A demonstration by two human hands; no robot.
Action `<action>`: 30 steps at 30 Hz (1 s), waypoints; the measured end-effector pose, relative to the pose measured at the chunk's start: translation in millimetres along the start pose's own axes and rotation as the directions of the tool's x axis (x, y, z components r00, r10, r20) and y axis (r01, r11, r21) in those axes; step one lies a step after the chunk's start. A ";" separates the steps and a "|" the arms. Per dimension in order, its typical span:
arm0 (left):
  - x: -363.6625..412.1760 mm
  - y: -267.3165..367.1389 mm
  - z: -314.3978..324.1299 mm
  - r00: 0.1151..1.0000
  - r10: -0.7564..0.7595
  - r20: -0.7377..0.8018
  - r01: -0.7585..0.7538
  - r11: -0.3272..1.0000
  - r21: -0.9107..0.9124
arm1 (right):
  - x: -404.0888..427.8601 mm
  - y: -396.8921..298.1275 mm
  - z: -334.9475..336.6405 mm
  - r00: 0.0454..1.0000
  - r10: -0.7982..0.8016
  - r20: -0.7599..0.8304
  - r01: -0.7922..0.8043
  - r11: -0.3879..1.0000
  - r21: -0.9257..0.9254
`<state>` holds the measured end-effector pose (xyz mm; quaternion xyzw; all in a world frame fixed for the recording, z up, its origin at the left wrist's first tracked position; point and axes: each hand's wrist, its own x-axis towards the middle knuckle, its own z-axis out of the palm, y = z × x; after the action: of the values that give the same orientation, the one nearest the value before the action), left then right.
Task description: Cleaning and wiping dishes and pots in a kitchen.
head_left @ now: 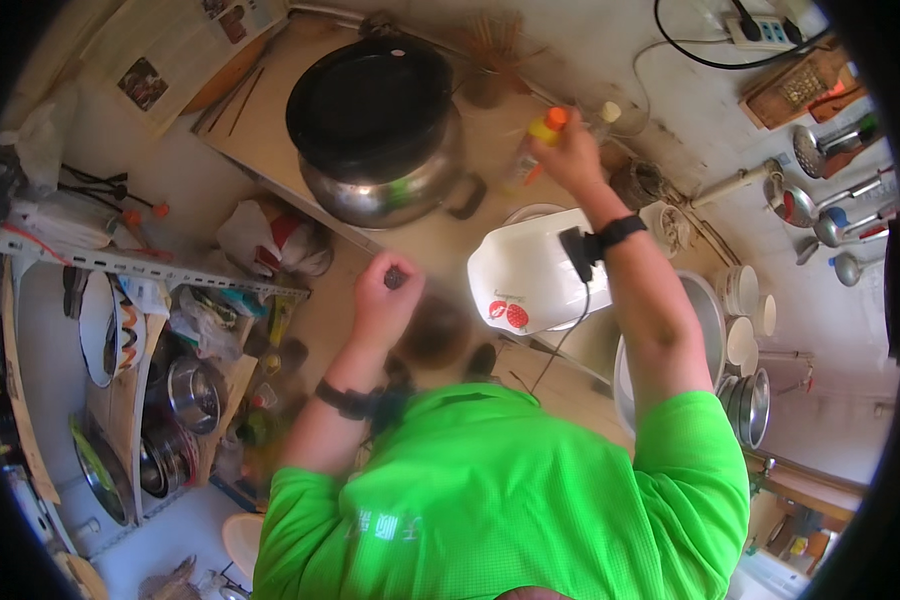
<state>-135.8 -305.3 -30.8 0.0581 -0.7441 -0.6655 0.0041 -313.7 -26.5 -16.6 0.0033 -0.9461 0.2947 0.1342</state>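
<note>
My left hand (388, 292) is closed around a dark, rough wad that looks like a metal scouring pad (394, 278), held in front of my chest. My right hand (572, 154) reaches to the back right of the counter and grips a clear bottle with a yellow neck and an orange cap (548, 126). A white rectangular dish with a strawberry print (529, 262) lies on the counter under my right forearm. Left of that hand stands a large steel pot (386, 195) with a black lid (371, 105).
Ladles (799, 204) hang on the wall at the right, near a power strip (769, 31). Stacked bowls (741, 341) and a big metal basin (701, 315) stand by my right arm. At the left, shelves hold steel bowls (193, 395). A white bag (259, 232) lies near the counter's edge.
</note>
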 end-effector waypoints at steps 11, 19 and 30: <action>8.3 33.7 -29.7 0.952 0.290 0.097 -0.304 0.859 0.413 | -65.2 -129.6 -80.2 0.869 -0.464 0.173 0.275 0.743 0.610; -1.5 51.6 -74.6 0.817 0.077 0.572 -0.280 0.919 0.276 | -116.2 -175.6 -40.5 0.622 -0.622 0.477 0.100 0.667 0.739; -30.8 40.5 -89.0 0.962 0.127 0.241 -0.235 0.836 0.497 | -163.2 -221.1 -2.4 0.822 -0.377 0.426 0.060 0.802 0.594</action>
<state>-101.0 -386.2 21.7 -0.0804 -0.8950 -0.4383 -0.0226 -136.9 -219.7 66.6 0.2359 -0.8109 0.5258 -0.1017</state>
